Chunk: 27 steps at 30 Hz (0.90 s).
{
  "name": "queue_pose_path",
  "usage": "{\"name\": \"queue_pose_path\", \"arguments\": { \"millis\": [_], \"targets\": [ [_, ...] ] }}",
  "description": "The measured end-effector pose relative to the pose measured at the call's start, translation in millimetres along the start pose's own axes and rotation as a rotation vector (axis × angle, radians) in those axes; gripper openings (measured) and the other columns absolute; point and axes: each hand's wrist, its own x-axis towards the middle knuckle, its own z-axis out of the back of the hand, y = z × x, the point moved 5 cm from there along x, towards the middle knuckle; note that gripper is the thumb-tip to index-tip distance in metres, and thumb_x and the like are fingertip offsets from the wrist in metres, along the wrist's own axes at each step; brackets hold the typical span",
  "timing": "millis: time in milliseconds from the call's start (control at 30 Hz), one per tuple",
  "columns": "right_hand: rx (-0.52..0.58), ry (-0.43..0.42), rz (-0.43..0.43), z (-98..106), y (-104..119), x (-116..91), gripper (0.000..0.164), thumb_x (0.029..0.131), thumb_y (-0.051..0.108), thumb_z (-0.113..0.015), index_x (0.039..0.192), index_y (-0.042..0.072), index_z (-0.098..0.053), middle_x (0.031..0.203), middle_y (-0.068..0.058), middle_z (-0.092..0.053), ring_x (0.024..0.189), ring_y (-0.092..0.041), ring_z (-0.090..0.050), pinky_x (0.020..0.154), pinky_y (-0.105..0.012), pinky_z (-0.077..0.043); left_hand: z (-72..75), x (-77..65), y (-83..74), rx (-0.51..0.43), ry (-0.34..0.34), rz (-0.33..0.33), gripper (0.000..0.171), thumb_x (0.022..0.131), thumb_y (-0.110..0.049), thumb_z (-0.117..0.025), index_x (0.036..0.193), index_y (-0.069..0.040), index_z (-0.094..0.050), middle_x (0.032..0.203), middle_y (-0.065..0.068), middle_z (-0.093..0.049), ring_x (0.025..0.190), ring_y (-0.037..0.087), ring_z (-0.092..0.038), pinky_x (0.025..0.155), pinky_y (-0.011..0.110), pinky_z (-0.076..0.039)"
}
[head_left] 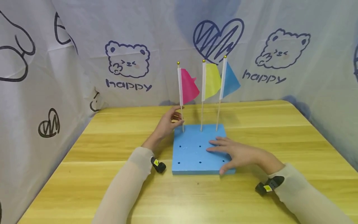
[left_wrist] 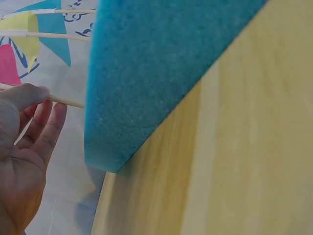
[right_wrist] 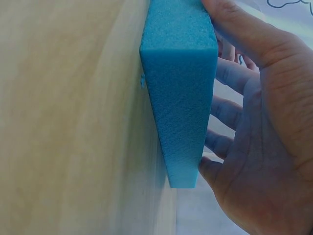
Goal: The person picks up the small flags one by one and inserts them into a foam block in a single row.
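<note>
A blue foam block [head_left: 190,155] with small holes lies flat on the table. Along its far edge three small flags stand in it: a pink flag [head_left: 189,87] at left, a yellow flag [head_left: 212,81] in the middle and a blue flag [head_left: 230,81] at right, leaning slightly. My left hand [head_left: 167,122] pinches the pink flag's wooden stick [left_wrist: 73,103] low down, just above the foam. On the block's right side rests my right hand [head_left: 241,154], fingers spread over the top and thumb at the near edge. It covers part of that side.
The wooden table [head_left: 117,137] extends around the block on every side. Behind it hangs a white cloth [head_left: 165,37] printed with bears, hearts and lettering, close to the table's far edge. Gold beads [head_left: 204,61] top the flagsticks.
</note>
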Motion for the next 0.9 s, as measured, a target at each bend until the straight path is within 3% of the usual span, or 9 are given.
{"name": "queue_pose_path", "arguments": {
  "millis": [367,633,900],
  "targets": [
    [0.008,0.005,0.001,0.6,-0.2,0.2,0.09,0.076,0.063,-0.072,0.15,0.02,-0.043,0.159,-0.009,-0.025,0.146,-0.041,-0.012,0.112,-0.063,-0.016,7.3,-4.7,-1.9,0.07,-0.019,0.054,0.05,0.093,-0.011,-0.069,0.14,-0.012,-0.051,0.105,0.011,-0.062,0.099,0.023,-0.062,0.081,0.035,-0.054],
    [0.002,-0.002,0.023,1.0,-1.4,2.0,0.089,0.077,0.062,-0.072,0.149,0.017,-0.044,0.158,-0.012,-0.027,0.144,-0.043,-0.015,0.111,-0.064,-0.017,21.9,-10.3,4.4,0.13,-0.014,0.056,0.049,0.093,-0.018,-0.07,0.138,-0.014,-0.052,0.104,0.008,-0.063,0.099,0.02,-0.062,0.085,0.035,-0.054],
    [0.023,-0.03,0.018,6.8,-4.5,1.6,0.085,0.08,0.061,-0.069,0.148,0.015,-0.045,0.157,-0.013,-0.03,0.144,-0.04,-0.019,0.112,-0.06,-0.02,42.0,-23.0,4.7,0.258,0.027,0.065,0.049,0.094,-0.025,-0.069,0.139,-0.016,-0.052,0.105,0.005,-0.062,0.102,0.02,-0.061,0.088,0.039,-0.052]
  ]
}}
